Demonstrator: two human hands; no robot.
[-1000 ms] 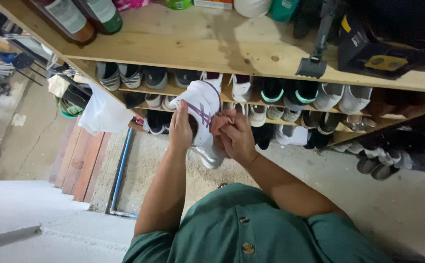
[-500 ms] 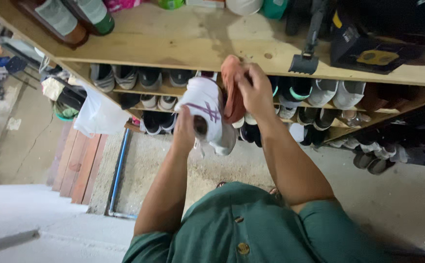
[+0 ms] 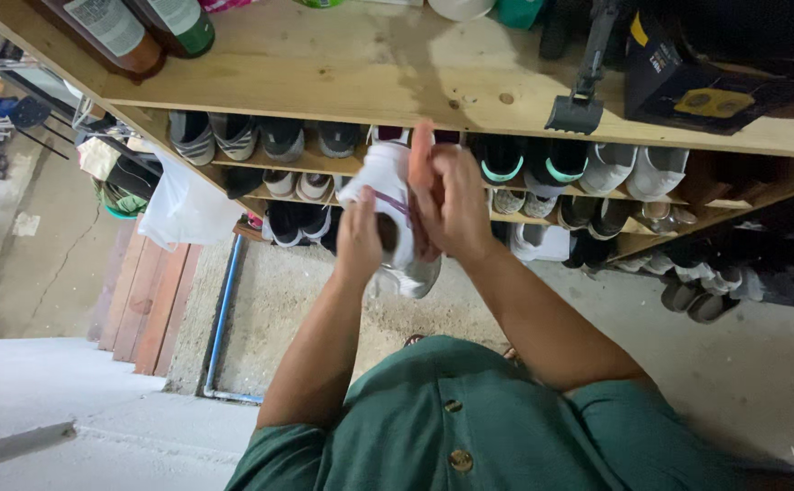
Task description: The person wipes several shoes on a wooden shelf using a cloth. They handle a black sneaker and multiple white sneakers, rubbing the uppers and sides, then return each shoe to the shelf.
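A white sneaker [image 3: 386, 186] with a purple side stripe is held up in front of a wooden shoe rack. My left hand [image 3: 358, 238] grips it from below and behind, at the heel end. My right hand [image 3: 452, 202] lies against the shoe's right side with a reddish cloth [image 3: 422, 155] pressed under its fingers onto the upper. The sole end of the shoe [image 3: 412, 277] hangs down between my two wrists. Both forearms rise from my green buttoned shirt [image 3: 470, 427].
The wooden top shelf [image 3: 342, 77] carries bottles [image 3: 115, 32], a black brush [image 3: 579, 100] and a black box [image 3: 697, 73]. Lower shelves hold rows of shoes [image 3: 524, 168]. A white plastic bag [image 3: 183, 209] hangs at left. A blue pipe [image 3: 222, 314] runs along the concrete floor.
Both hands and the shoe have risen toward the shelf over the last second. My right hand with the cloth slid from the shoe's lower side up along its upper.
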